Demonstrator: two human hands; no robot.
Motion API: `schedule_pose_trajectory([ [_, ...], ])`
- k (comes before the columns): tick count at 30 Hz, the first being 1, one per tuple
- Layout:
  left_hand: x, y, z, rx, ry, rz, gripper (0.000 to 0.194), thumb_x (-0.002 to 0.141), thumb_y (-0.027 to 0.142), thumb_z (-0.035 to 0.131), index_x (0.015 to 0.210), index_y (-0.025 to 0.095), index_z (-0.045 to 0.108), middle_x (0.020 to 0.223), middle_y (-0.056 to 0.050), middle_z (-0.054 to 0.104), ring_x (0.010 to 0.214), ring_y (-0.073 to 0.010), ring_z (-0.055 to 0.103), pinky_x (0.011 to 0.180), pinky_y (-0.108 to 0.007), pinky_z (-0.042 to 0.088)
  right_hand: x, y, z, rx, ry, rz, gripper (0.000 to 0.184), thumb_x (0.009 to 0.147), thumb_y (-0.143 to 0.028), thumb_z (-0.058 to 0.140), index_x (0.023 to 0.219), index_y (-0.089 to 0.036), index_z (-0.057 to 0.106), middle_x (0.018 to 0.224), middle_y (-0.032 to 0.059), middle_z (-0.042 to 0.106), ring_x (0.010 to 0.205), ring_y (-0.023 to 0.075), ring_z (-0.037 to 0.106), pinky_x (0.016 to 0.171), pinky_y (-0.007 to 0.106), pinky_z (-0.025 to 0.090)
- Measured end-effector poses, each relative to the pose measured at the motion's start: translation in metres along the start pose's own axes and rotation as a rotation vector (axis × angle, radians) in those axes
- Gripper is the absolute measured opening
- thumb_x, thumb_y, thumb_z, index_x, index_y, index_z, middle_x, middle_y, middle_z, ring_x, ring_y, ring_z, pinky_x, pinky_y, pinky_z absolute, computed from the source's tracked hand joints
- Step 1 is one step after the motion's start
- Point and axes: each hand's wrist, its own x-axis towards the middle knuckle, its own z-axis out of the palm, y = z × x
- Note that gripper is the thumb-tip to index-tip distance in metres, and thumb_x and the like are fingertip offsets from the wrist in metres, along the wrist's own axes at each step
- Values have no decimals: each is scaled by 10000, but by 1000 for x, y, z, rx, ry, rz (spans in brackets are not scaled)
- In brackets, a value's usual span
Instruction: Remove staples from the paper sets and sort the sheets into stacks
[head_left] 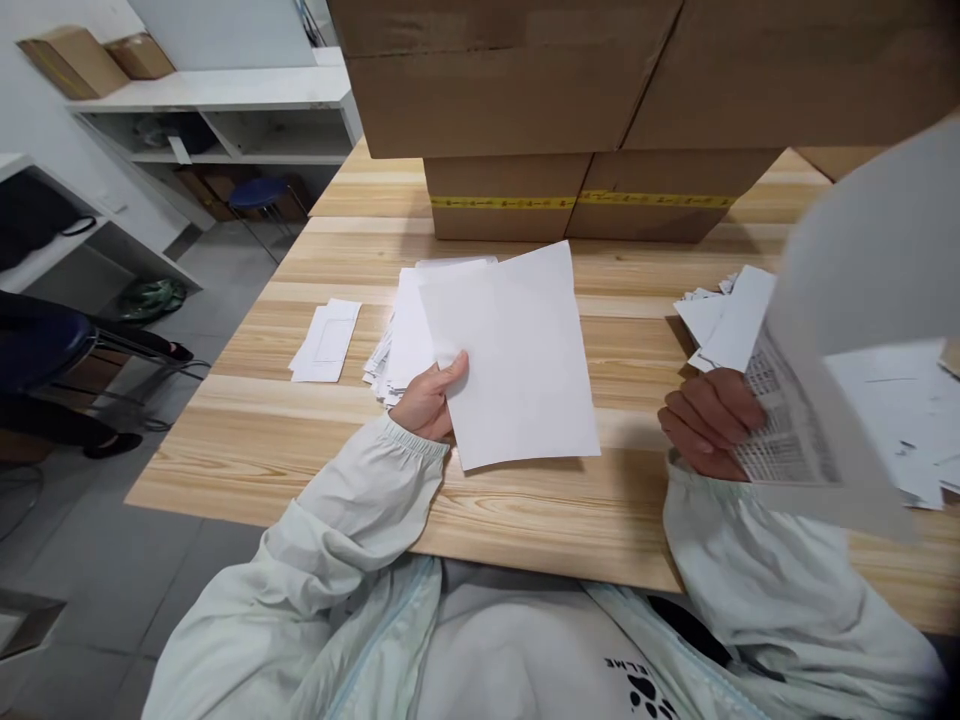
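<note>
My left hand (429, 398) grips the left edge of a blank white sheet of paper (517, 370), thumb on top and fingers underneath. That sheet is tilted above the table, in front of a stack of white papers (411, 330). On the right, my right hand (712, 420) is closed on the edge of a printed sheet of paper (795, 420), which curls up and is blurred at its far side. Dense dark print shows on its lower part. Beyond this hand lies a loose pile of white cards or slips (731, 320), partly covered by the sheet.
Two small white papers (327, 340) lie at the table's left. Large cardboard boxes (510, 195) with yellow tape stand stacked along the back of the wooden table (300, 450). More white papers (900, 410) lie far right. A person's legs (75, 430) and stools show at left.
</note>
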Motion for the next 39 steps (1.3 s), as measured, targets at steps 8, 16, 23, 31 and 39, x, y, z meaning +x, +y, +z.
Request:
schedule_pose_trajectory([
  [8,0,-4,0,41,-38,-17,576,841,518,699,1302,181,622,1190,-124,749,1265,-340,632,1142,-537,476,17,36,-9,476,-514,63,672,765,-770,598,384,-259,387,282,-47,261,299,61,173,316,208,224],
  [16,-5,-3,8,-86,4,-65,592,806,414,774,1322,168,616,1230,-119,737,1254,-311,642,1161,-483,455,-2,2,25,47,-70,75,691,721,-872,534,407,-286,346,316,-25,290,327,128,330,342,275,347],
  [23,-14,-14,20,-116,-58,-173,616,762,498,812,1231,126,669,1181,-148,752,1246,-329,642,1145,-483,447,-14,-10,69,-397,317,-24,483,858,-661,605,899,-200,742,883,108,754,853,279,699,702,395,569],
  [31,-17,-19,26,-75,-98,-236,643,795,617,731,1226,142,671,1124,-145,767,1196,-304,670,1088,-450,483,-22,-16,78,-678,131,-65,590,920,-586,507,473,-211,418,421,6,445,410,124,431,433,282,312],
  [39,-23,-13,25,207,-168,18,657,804,677,677,1216,167,715,1165,-122,751,1187,-298,657,1071,-435,478,-12,-13,73,-345,388,-252,589,660,-583,845,1085,-223,654,1025,77,704,854,218,665,727,344,547],
])
